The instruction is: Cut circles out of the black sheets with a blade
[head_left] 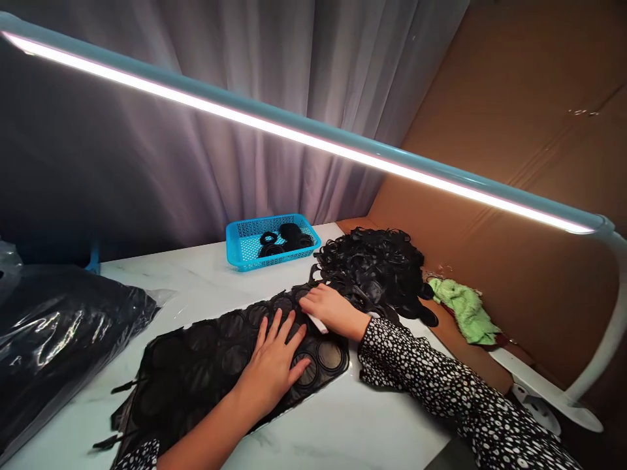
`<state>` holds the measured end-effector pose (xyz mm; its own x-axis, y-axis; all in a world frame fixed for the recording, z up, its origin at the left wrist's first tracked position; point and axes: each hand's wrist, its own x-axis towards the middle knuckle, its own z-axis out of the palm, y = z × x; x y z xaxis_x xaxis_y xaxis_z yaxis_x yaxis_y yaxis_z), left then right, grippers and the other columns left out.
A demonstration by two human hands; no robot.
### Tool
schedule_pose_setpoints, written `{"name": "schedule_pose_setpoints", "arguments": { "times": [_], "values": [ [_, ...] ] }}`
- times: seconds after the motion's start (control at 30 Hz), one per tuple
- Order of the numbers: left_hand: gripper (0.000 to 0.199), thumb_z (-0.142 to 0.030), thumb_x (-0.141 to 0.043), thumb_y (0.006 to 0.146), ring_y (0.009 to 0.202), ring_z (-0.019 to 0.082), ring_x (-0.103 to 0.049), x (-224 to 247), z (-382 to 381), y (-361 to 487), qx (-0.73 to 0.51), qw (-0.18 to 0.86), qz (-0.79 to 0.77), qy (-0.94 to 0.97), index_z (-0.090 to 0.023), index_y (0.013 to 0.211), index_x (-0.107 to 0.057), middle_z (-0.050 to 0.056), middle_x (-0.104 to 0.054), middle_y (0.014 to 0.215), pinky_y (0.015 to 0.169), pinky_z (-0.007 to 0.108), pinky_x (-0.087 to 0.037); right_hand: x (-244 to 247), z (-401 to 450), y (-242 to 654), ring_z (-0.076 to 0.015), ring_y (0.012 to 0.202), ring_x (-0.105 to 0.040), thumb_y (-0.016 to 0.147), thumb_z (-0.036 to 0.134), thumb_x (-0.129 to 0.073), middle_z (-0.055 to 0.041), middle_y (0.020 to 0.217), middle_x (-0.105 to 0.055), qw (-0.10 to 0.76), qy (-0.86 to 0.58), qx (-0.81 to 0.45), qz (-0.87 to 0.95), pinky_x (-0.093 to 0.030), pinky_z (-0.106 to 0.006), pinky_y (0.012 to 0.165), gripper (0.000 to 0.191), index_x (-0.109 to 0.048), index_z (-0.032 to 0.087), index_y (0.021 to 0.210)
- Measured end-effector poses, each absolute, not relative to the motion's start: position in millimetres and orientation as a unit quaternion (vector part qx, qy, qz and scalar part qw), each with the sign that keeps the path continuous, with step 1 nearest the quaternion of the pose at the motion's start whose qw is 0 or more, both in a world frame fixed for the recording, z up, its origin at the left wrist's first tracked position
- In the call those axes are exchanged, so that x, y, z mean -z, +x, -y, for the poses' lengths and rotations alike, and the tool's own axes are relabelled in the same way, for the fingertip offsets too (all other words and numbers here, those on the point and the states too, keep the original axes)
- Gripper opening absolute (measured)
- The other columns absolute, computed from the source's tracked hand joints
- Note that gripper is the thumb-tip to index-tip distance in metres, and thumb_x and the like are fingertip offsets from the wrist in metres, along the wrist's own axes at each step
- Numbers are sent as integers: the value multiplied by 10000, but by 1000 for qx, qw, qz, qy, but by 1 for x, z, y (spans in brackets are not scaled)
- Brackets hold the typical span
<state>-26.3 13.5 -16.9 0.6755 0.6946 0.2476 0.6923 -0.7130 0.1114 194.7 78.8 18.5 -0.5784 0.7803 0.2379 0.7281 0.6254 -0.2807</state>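
A black sheet (215,356) with rows of moulded rings lies on the white table. My left hand (274,359) rests flat on it, fingers spread. My right hand (333,310) is closed around a slim white tool (317,323) at the sheet's far right end; the working tip is hidden under the fingers. Beside the right hand rises a heap of black ring-shaped scraps (375,267). Behind the sheet stands a blue basket (240,256) with several black rings (290,236) in it.
A clear plastic bag (63,346) of black material fills the table's left side. A lit lamp bar (313,134) crosses above the hands, its stand (548,391) at right. A green cloth (465,310) lies by the brown cardboard wall (519,130).
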Motion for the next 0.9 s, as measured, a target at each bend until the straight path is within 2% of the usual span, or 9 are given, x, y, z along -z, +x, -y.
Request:
{"name": "schedule_pose_setpoints", "arguments": {
  "times": [0.07, 0.2, 0.27, 0.33, 0.43, 0.53, 0.7, 0.9],
  "values": [
    [513, -449, -578, 929, 1445, 382, -272, 15, -14, -26, -133, 10, -378, 916, -256, 1399, -504, 119, -380, 1548, 1121, 618, -277, -24, -88, 208, -194, 794, -595, 943, 189, -525, -77, 833, -676, 180, -510, -16, 841, -398, -290, 765, 107, -579, 182, 850],
    [523, -430, -607, 917, 1430, 406, -294, 9, -13, -26, -120, 20, -379, 918, -244, 1395, -508, 138, -403, 1531, 1102, 636, -300, -43, -106, 243, -205, 778, -603, 940, 176, -490, -104, 879, -692, 286, -672, 35, 682, -389, -277, 707, 120, -545, 185, 834],
    [510, -425, -606, 920, 1434, 398, -288, 8, -10, -27, -132, 16, -373, 918, -244, 1388, -512, 140, -417, 1520, 1106, 643, -286, -49, -98, 248, -204, 788, -611, 923, 182, -512, -92, 880, -699, 329, -654, 1, 681, -401, -278, 716, 128, -538, 192, 797],
    [477, -404, -587, 936, 1441, 361, -294, 8, -6, -28, -150, 16, -356, 922, -252, 1383, -513, 137, -431, 1511, 1124, 624, -270, -48, -80, 241, -186, 768, -617, 907, 207, -542, -58, 842, -701, 346, -592, -109, 719, -421, -267, 706, 153, -536, 199, 755],
    [452, -376, -563, 956, 1426, 319, -345, 8, 0, -29, -149, 31, -337, 929, -264, 1389, -503, 143, -425, 1515, 1126, 584, -299, -37, -49, 222, -160, 731, -618, 880, 258, -594, -22, 801, -697, 319, -503, -296, 747, -441, -247, 667, 166, -560, 195, 730],
    [477, -363, -574, 950, 1423, 330, -346, 6, 4, -29, -126, 44, -342, 930, -274, 1409, -482, 146, -391, 1537, 1112, 595, -314, -27, -30, 210, -154, 765, -622, 856, 259, -616, -26, 846, -701, 293, -467, -392, 736, -453, -245, 681, 157, -579, 183, 724],
    [491, -327, -599, 934, 1433, 342, -319, 0, 3, -28, -109, 60, -343, 931, -274, 1409, -489, 139, -388, 1541, 1119, 608, -295, -25, -29, 209, -146, 767, -614, 829, 230, -629, -39, 882, -699, 290, -463, -447, 708, -454, -245, 681, 140, -581, 171, 712],
    [490, -324, -610, 927, 1434, 339, -319, 0, 3, -28, -110, 65, -346, 930, -276, 1402, -504, 138, -394, 1538, 1127, 604, -283, -26, -31, 209, -141, 746, -593, 827, 222, -631, -27, 844, -681, 274, -471, -417, 728, -448, -244, 684, 89, -640, 163, 762]
  ]
}}
